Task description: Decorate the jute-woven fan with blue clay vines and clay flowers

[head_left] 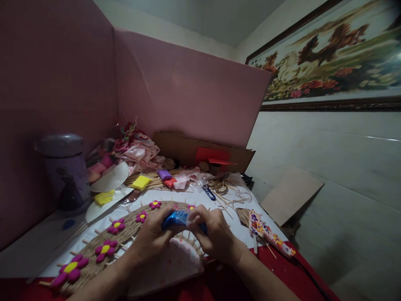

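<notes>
Both hands met low in the middle, the left hand (154,235) and the right hand (219,233) pinching a shiny blue packet (176,218) between them, just above the inner edge of the woven arch (129,224)! Beneath them ran the worktop (239,228), white covering across it, red cloth (215,292) along the near side. Pink panels (188,89) boxed in the left and back; to the right rose a pale wall (359,162) bearing a framed picture (328,54) of horses.

Over on the left stood a lilac lidded container (65,181), its contents hidden. Clear wrappers held colour: a yellow packet (141,183) and, just beside it, a purple packet (164,174).

And what textures! Coarse twine wrapped the arch, stick ends jutting from its rim, plump magenta flowers (106,250) with yellow centres dotted along it. Below the hands sat a soft, pale, rounded pad (178,267), faintly spotted. A fluted paper plate (112,180) leaned near the container; a flower-patterned corded tool (276,242) lay off right.
</notes>
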